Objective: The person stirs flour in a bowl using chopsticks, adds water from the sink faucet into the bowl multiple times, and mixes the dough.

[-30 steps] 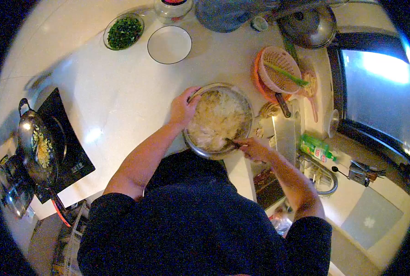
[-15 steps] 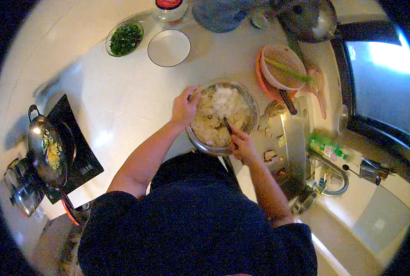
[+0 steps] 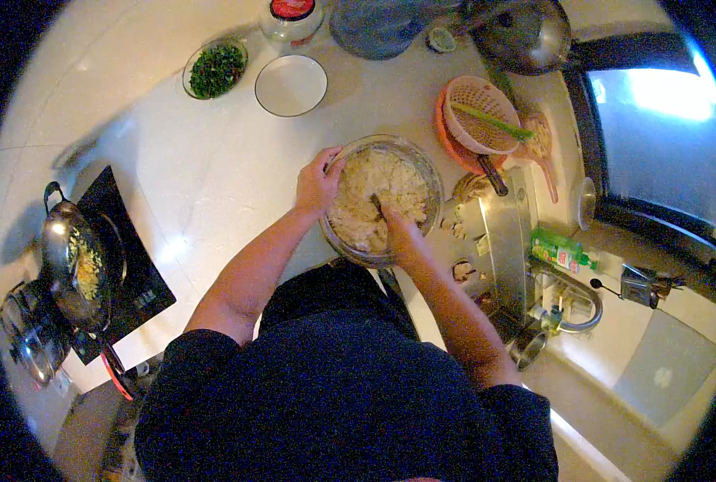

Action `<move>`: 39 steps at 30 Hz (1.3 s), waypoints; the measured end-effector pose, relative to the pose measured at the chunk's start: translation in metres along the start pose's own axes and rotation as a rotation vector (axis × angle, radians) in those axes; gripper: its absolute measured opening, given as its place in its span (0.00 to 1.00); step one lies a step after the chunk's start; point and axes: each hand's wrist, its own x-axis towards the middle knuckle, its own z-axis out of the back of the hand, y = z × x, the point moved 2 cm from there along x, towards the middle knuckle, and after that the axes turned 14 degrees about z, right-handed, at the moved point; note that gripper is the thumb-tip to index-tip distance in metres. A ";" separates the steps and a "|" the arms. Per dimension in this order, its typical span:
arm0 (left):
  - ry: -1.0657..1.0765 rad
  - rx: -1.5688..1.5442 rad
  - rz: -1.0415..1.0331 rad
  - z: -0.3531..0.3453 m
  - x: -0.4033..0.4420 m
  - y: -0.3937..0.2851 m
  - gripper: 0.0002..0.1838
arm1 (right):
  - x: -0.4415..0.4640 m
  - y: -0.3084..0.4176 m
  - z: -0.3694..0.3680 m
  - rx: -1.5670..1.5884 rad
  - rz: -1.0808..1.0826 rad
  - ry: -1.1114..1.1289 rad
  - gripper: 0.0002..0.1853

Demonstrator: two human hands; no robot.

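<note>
A round metal bowl (image 3: 434,173) holds a pale, lumpy, dough-like mixture (image 3: 390,177). My left hand (image 3: 319,186) grips the bowl's upper left rim, fingers wrapped over the edge. Over the mixture, my right hand (image 3: 399,225) is closed on a dark thin utensil (image 3: 376,204) whose lower end is in the mixture. A white bowl (image 3: 291,85) stands beyond, beside a glass dish of chopped greens (image 3: 215,71).
At the left a pan (image 3: 77,265) with chopped food sits on a black cooktop (image 3: 145,293). A pink colander (image 3: 480,112) with a green stalk, a sink (image 3: 506,233) and a green bottle (image 3: 561,251) are at the right. A jar (image 3: 292,22) stands at the back.
My right hand has moved from the bowl's lower right edge inward over the mixture, with the utensil. My left hand stays on the rim. The whole view has shifted slightly.
</note>
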 end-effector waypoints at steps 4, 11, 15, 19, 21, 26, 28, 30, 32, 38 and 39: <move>-0.006 -0.071 -0.021 -0.002 0.001 0.004 0.15 | -0.055 -0.018 0.011 -0.028 0.233 -0.041 0.22; -0.027 -0.024 -0.053 -0.008 0.007 0.013 0.14 | -0.046 0.009 0.114 -0.434 0.021 0.127 0.24; -0.083 -0.026 -0.099 -0.008 0.005 0.011 0.14 | 0.014 -0.027 0.050 -0.412 -0.053 0.097 0.22; -0.040 0.042 -0.015 -0.003 0.004 0.010 0.15 | -0.046 -0.040 -0.024 -0.049 0.105 -0.142 0.21; -0.055 -0.038 -0.078 -0.002 0.002 0.006 0.15 | -0.059 -0.042 -0.009 -0.073 0.106 -0.028 0.21; -0.060 0.006 -0.109 -0.006 0.002 0.015 0.15 | -0.068 0.016 0.103 -0.406 -0.028 0.171 0.20; -0.051 -0.013 -0.082 -0.002 0.001 0.008 0.15 | -0.046 0.050 0.129 -0.282 -0.231 0.221 0.21; -0.067 -0.008 -0.113 -0.003 0.003 0.012 0.15 | -0.022 0.055 0.131 -0.187 -0.354 0.207 0.21; -0.059 0.006 -0.095 -0.004 0.003 0.013 0.15 | 0.003 -0.013 0.056 -0.121 -0.207 0.045 0.21; -0.084 -0.042 -0.123 -0.007 0.005 0.016 0.14 | -0.065 -0.002 0.022 -0.206 0.023 0.163 0.25; -0.076 -0.051 -0.122 -0.007 0.005 0.018 0.14 | -0.070 -0.018 0.028 -0.282 0.069 0.214 0.26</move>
